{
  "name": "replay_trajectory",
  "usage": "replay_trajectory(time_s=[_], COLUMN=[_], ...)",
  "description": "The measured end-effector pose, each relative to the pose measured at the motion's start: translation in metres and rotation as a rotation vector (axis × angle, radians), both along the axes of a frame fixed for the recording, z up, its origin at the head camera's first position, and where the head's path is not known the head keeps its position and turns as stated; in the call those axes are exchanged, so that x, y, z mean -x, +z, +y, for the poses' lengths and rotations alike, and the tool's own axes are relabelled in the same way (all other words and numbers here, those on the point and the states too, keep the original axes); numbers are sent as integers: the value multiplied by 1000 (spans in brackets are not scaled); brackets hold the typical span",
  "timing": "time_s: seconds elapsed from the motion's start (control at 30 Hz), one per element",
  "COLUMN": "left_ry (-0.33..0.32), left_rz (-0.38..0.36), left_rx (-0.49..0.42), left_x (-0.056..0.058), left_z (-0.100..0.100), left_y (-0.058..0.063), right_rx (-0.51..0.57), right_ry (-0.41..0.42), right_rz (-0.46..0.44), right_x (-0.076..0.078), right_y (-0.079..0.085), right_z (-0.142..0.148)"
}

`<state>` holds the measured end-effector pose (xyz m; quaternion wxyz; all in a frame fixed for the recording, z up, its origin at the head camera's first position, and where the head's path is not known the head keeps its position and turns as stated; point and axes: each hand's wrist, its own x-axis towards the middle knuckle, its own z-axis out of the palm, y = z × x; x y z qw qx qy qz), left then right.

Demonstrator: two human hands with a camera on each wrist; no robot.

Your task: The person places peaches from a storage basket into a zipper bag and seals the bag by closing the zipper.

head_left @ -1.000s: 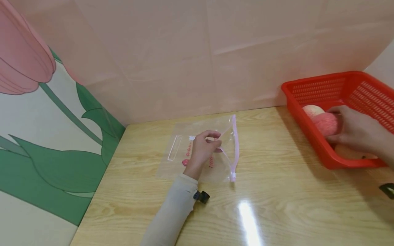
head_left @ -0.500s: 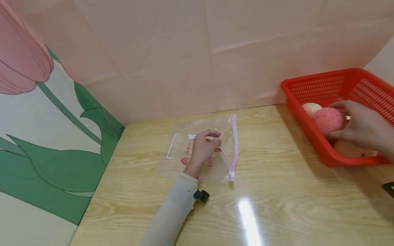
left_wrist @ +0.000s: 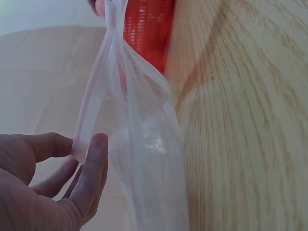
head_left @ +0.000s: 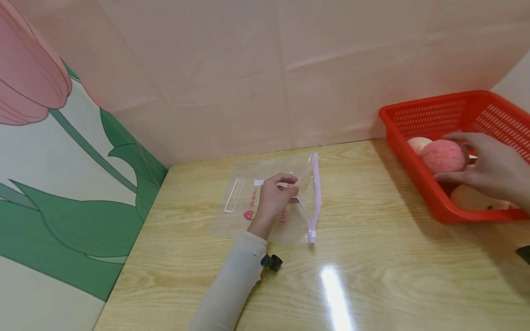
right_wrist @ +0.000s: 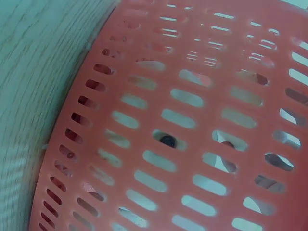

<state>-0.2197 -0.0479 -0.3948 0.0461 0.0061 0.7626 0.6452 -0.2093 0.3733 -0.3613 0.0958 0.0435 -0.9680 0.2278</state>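
Observation:
A clear zip bag (head_left: 238,220) with pink printed figures and a lilac zip edge (head_left: 317,193) lies on the table. My left hand (head_left: 273,197) pinches one lip of its mouth between thumb and fingers, holding it apart from the other; the left wrist view shows the fingertips (left_wrist: 98,144) at that lip. At the right, my right hand (head_left: 492,168) grips a fuzzy pink ball (head_left: 443,156) inside the red basket (head_left: 440,209). Next to it are a pale ball (head_left: 419,143) and a tan rounded thing with a dark dot (head_left: 476,200). In the right wrist view, the slotted basket wall (right_wrist: 187,130) screens the hand.
The wooden table (head_left: 372,276) meets a pinkish wall covering (head_left: 232,92) at the back. A tulip-patterned panel (head_left: 83,207) borders the left side. The basket's raised rim (head_left: 407,158) stands between the right hand and the bag.
My right hand has raised the pink ball slightly in the basket, uncovering more of it and of the tan thing beneath. The left hand keeps its hold on the bag.

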Motion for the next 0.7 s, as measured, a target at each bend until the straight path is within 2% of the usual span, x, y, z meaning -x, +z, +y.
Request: replay_trajectory(time_s=[0.37, 0.53, 0.7], left_ry=[7, 16, 14], left_rz=[17, -1, 13], left_rx=[12, 2, -5], left_x=[-1, -2, -1], left_z=[0, 0, 0], left_y=[2, 0, 2], right_rx=[-37, -14, -2], right_ry=[-4, -19, -52], right_rz=[17, -4, -34], right_x=[0, -1, -3], right_y=[5, 10, 18], right_z=[0, -2, -5])
